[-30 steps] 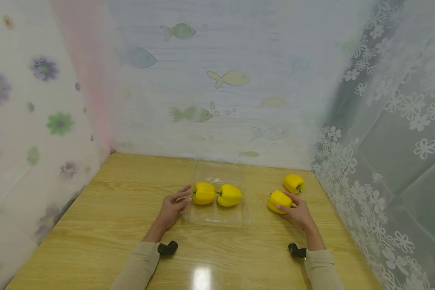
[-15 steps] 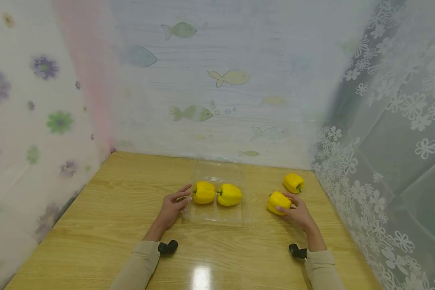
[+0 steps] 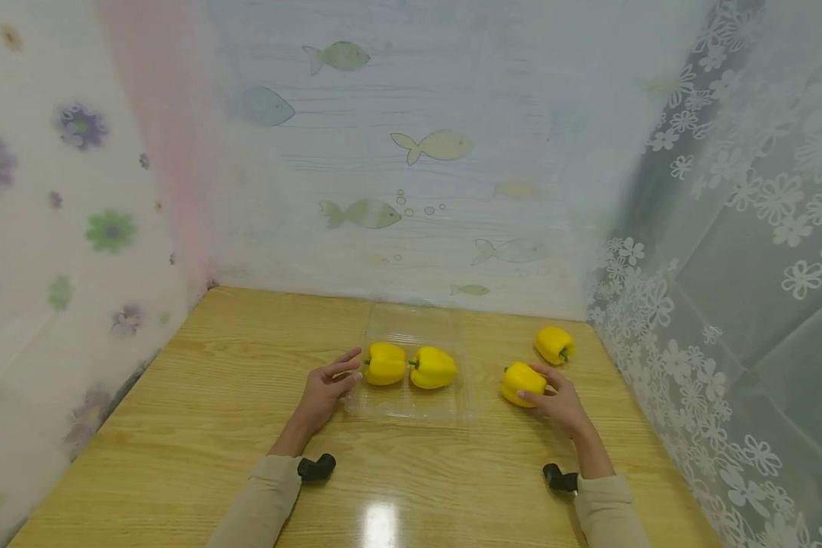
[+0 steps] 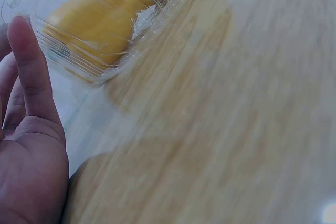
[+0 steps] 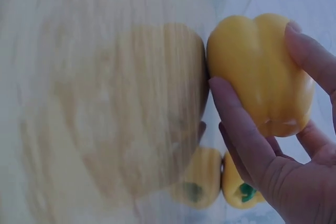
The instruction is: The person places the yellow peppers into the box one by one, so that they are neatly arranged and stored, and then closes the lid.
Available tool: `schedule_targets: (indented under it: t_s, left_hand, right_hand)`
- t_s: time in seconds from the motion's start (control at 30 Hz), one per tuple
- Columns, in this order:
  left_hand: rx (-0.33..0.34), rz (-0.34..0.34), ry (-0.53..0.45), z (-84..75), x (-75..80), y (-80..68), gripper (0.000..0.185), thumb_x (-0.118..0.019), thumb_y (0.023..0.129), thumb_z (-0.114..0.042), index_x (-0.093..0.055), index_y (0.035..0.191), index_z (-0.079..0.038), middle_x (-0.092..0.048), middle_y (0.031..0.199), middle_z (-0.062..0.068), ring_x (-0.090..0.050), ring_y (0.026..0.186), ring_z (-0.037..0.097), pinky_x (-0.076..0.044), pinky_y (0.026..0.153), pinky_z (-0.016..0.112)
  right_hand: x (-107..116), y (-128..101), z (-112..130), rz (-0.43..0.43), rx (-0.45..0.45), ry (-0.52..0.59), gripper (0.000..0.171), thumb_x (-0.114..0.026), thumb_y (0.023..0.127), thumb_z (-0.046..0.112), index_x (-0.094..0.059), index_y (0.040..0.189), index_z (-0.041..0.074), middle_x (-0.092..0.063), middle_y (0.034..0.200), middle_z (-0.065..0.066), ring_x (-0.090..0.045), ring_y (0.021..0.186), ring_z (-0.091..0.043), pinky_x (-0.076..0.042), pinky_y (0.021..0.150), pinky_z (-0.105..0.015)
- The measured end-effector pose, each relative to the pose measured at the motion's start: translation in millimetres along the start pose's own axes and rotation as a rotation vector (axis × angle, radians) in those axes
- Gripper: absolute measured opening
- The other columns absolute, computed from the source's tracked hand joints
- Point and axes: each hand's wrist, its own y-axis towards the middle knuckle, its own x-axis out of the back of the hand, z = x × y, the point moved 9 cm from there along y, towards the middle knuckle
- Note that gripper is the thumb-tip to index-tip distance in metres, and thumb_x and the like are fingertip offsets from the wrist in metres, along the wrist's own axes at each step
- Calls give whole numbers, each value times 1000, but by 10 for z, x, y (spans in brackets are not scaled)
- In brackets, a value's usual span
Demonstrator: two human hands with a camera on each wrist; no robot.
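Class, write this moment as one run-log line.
right hand: grips yellow pepper; left hand: beside clear container; container: two peppers; table: one loose pepper

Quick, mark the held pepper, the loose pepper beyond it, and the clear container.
Held pepper (image 5: 257,72): right wrist view, middle of its side.
Loose pepper (image 3: 553,345): head view, middle of its body.
Clear container (image 3: 411,417): head view, near rim.

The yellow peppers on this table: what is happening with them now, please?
A person's right hand holds one pepper to the right of the clear tray. A second pepper and a third pepper lie in that tray, the left hand at its left side. A fourth pepper lies on the table.
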Motion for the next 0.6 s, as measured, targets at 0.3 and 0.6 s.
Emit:
schedule_targets:
  t_s: [0.3,0.6]
  left_hand:
    - [-20,16,-21,-20,-19,-3,42,-69,96,-3,-59,132,15,-43,158,18,-64,87,6,-50,61,18]
    - [12,15,-19,-10,-12,-6,42,-70,95,-5,-61,134,10,-44,159,12,-62,85,7,-50,64,19]
  right_hand:
    - [-53,31,-27,-20,-5,9,73,-74,94,13,-37,156,4,-19,165,-24,-40,138,-51,-61,84,-40]
    - [-23,67,67,-66,5,9,76,-73,96,17,-32,160,8,-30,160,-22,-43,137,-47,-59,88,-40]
